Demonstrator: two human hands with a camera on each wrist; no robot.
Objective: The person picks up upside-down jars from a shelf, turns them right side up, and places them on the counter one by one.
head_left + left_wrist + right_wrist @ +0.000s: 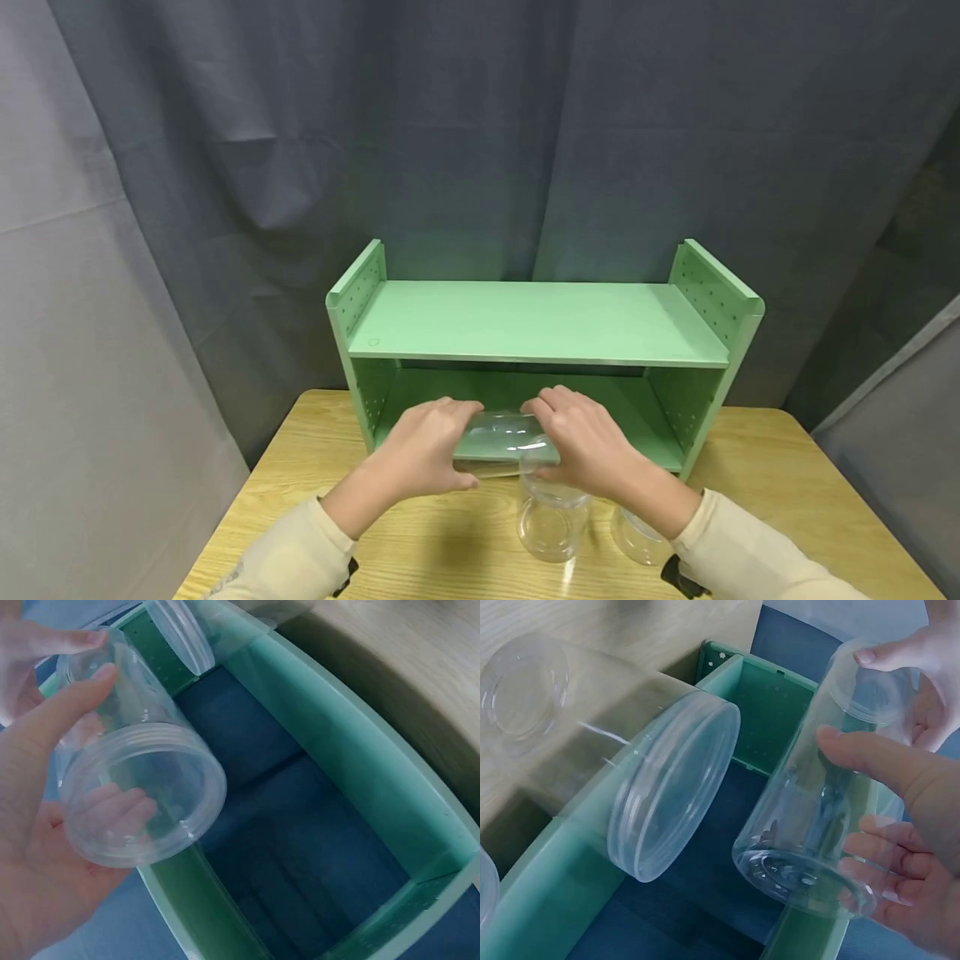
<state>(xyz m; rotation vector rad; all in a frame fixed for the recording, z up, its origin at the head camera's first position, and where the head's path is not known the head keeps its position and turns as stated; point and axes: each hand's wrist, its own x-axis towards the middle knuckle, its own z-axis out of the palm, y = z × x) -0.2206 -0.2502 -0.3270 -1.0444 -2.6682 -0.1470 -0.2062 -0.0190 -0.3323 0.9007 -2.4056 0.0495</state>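
Note:
Between my two hands, a clear plastic jar (498, 432) lies on its side in the air, in front of the green shelf unit's lower level. My left hand (426, 443) grips the end with the ridged rim (142, 733), its thumb and fingers around the wall. At the other end, my right hand (583, 440) holds the jar (802, 810) near its smooth base, fingers curled round the side. Below the right hand a second clear jar (553, 529) stands upright on the table. A third clear jar (640, 537) stands to its right, partly hidden by the right forearm.
The green two-level shelf unit (525, 321) stands on the wooden table (765, 483), with raised, perforated side panels. A dark grey curtain (480, 150) hangs behind it. Lighter cloth (90, 333) hangs at the left.

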